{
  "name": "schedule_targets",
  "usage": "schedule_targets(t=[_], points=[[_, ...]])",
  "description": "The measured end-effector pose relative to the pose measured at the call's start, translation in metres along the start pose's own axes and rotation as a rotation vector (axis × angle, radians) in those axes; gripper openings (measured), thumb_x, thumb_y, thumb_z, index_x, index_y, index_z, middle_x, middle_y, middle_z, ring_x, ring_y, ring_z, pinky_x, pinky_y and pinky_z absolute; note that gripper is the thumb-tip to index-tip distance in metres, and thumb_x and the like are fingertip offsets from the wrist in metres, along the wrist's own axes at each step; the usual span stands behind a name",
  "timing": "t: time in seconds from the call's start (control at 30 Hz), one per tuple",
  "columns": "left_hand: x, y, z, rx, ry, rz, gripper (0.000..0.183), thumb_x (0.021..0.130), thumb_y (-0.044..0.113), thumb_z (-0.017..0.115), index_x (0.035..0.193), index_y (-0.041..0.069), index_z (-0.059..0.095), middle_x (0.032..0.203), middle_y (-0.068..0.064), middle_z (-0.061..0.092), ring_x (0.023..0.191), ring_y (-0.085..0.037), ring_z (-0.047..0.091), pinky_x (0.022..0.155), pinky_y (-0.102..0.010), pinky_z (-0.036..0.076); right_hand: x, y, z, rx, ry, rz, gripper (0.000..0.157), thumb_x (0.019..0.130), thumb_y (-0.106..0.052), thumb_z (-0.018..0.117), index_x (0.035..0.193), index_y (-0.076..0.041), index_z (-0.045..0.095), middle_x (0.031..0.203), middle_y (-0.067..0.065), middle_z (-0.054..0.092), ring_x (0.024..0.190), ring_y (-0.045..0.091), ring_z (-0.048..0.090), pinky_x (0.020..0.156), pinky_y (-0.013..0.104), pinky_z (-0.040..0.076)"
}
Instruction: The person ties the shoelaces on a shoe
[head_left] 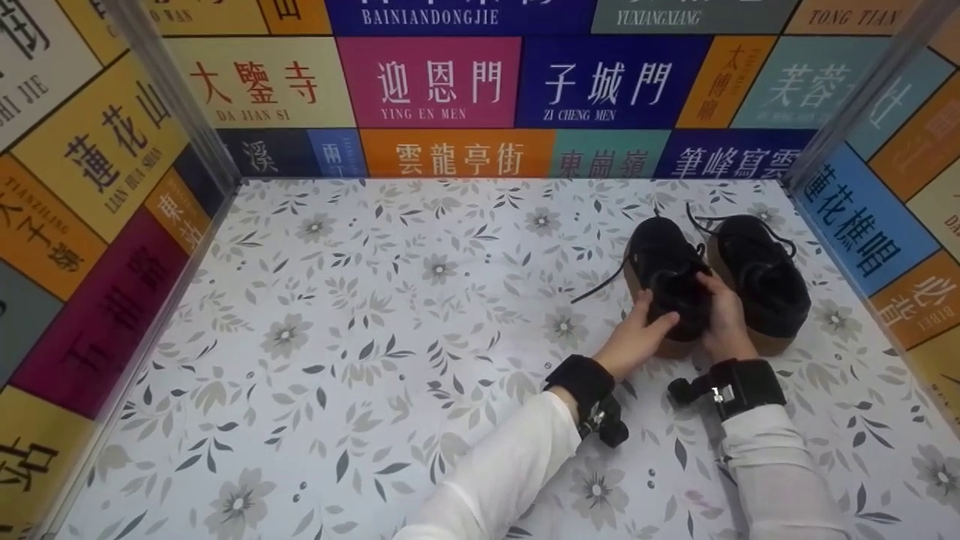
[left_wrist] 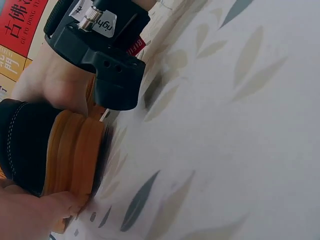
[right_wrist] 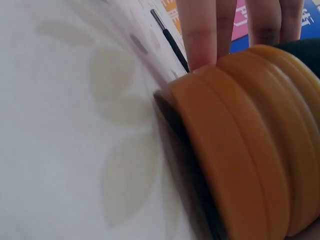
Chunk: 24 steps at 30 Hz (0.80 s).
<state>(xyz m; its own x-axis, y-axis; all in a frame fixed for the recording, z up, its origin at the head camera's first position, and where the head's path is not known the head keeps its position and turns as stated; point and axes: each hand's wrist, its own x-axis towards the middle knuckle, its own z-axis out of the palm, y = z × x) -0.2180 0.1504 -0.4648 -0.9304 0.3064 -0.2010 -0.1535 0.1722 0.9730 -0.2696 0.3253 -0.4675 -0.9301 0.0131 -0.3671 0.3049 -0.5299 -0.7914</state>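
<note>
Two black lace-up shoes with thick brown soles stand side by side at the right of the head view. Both hands grip the left shoe (head_left: 654,241) near its heel, one on each side. My left hand (head_left: 634,337) has its thumb over the collar. My right hand (head_left: 725,315) holds the opposite side, between the two shoes. The right shoe (head_left: 761,289) stands close beside that hand. In the left wrist view, the brown sole (left_wrist: 75,150) is close over the floral surface. Fingertips (right_wrist: 201,55) touch the sole's edge in the right wrist view.
A loose shoelace (head_left: 600,283) trails left from the held shoe, and another lace (head_left: 739,218) loops over the right shoe. The floral surface (head_left: 375,315) spreads to the left. Colourful panels with lettering (head_left: 439,82) wall in the back and sides.
</note>
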Motion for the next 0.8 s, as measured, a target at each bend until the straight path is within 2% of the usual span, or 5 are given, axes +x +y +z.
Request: schedule_targets(t=[0.13, 0.33, 0.6, 0.7, 0.8], points=[[-0.004, -0.002, -0.003, -0.023, 0.033, 0.015, 0.072, 0.108, 0.043, 0.056, 0.169, 0.011, 0.031, 0.178, -0.006, 0.027, 0.163, -0.020, 0.031, 0.132, -0.027, 0.027, -0.009, 0.006, 0.008, 0.036, -0.031, -0.031, 0.017, 0.114, -0.022, 0.046, 0.128, -0.025, 0.054, 0.107, -0.015, 0.071, 0.110, 0.001, 0.058, 0.093, 0.015, 0.052], [-0.007, -0.002, -0.007, -0.016, 0.107, 0.130, 0.077, 0.108, 0.035, 0.059, 0.166, -0.001, 0.025, 0.176, -0.014, 0.031, 0.161, -0.027, 0.034, 0.133, -0.032, 0.028, -0.021, 0.010, 0.027, 0.057, -0.010, -0.022, 0.017, 0.115, -0.026, 0.040, 0.117, -0.020, 0.056, 0.101, -0.013, 0.073, 0.105, 0.001, 0.061, 0.091, 0.016, 0.054], [-0.018, -0.001, -0.016, -0.023, 0.119, 0.198, 0.063, 0.109, 0.032, 0.059, 0.156, 0.001, 0.033, 0.178, -0.020, 0.019, 0.160, -0.033, 0.034, 0.133, -0.037, 0.029, -0.034, 0.013, 0.046, -0.029, 0.005, -0.095, 0.019, 0.115, -0.028, 0.038, 0.125, -0.021, 0.053, 0.110, -0.018, 0.067, 0.113, -0.002, 0.056, 0.104, 0.016, 0.045], [-0.026, -0.001, -0.024, -0.021, 0.100, 0.219, 0.066, 0.110, 0.031, 0.059, 0.160, 0.001, 0.029, 0.178, -0.019, 0.021, 0.160, -0.033, 0.035, 0.133, -0.038, 0.031, -0.039, 0.016, 0.053, -0.054, 0.016, -0.132, 0.023, 0.116, -0.027, 0.037, 0.133, -0.024, 0.052, 0.124, -0.017, 0.061, 0.120, -0.002, 0.053, 0.109, 0.016, 0.042], [-0.035, -0.001, -0.032, 0.005, 0.093, 0.221, 0.073, 0.110, 0.034, 0.058, 0.167, 0.002, 0.024, 0.178, -0.016, 0.023, 0.161, -0.032, 0.033, 0.133, -0.040, 0.030, -0.044, 0.021, 0.061, -0.085, 0.020, -0.155, 0.040, 0.116, -0.026, 0.035, 0.155, -0.027, 0.045, 0.148, -0.012, 0.051, 0.134, 0.000, 0.047, 0.114, 0.015, 0.039]])
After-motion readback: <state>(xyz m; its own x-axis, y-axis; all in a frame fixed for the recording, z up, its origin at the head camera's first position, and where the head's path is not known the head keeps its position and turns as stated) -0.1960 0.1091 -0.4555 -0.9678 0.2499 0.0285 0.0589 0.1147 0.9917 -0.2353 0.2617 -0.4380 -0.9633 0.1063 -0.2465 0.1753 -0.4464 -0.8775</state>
